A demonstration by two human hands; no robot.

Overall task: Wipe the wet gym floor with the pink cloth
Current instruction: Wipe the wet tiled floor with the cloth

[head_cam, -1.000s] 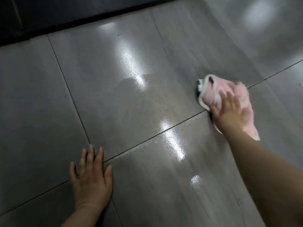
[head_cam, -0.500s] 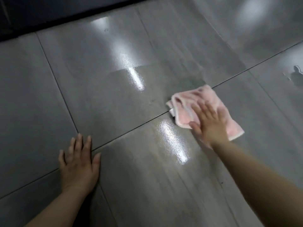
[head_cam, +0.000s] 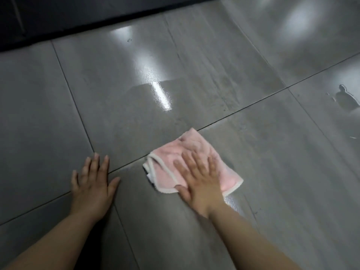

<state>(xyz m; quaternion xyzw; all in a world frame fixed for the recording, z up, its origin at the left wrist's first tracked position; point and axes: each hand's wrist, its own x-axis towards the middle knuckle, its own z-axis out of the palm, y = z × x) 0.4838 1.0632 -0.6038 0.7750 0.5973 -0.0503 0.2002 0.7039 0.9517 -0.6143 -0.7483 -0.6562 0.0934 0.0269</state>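
A folded pink cloth with a white hem lies flat on the grey tiled floor, straddling a grout line near the middle. My right hand presses down on its near right part, palm flat and fingers spread. My left hand rests flat on the bare tiles to the left of the cloth, fingers apart, holding nothing. A shiny wet film glints on the tile beyond the cloth.
A small puddle with a few droplets sits at the right edge. A dark strip runs along the far side of the tiles at the top left. Grey tiles stretch out on all sides.
My right hand has dragged the pink cloth from the far right toward me and to the left, across the wet patch. The cloth has flattened out. My left hand has stayed planted on the floor.
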